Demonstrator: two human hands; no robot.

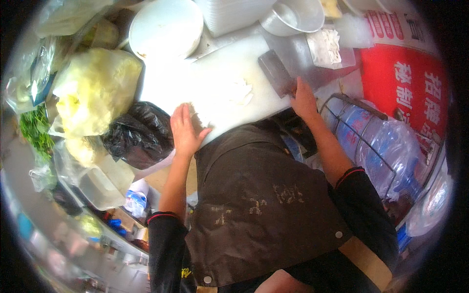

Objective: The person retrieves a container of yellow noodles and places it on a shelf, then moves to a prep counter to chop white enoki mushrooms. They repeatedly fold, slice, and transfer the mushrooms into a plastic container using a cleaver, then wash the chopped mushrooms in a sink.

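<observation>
A white cutting board (227, 69) lies in front of me, its left part washed out by glare. My right hand (305, 99) grips the handle of a cleaver (276, 73), whose broad blade rests over the board's right edge. Near the middle of the board is a small pile of pale sliced food (242, 92). My left hand (186, 126) is at the board's near left edge, fingers extended and thumb apart, beside more pale pieces (199, 116). Whether its palm presses on these pieces is hard to see.
Behind the board stand a white round tub (166, 27), stacked clear plastic containers (234, 13) and a metal pot (293, 16). A tray of pale slices (324, 47) is back right. Black (141, 133) and yellowish (99, 88) plastic bags crowd the left; a wire rack (361, 137) stands right.
</observation>
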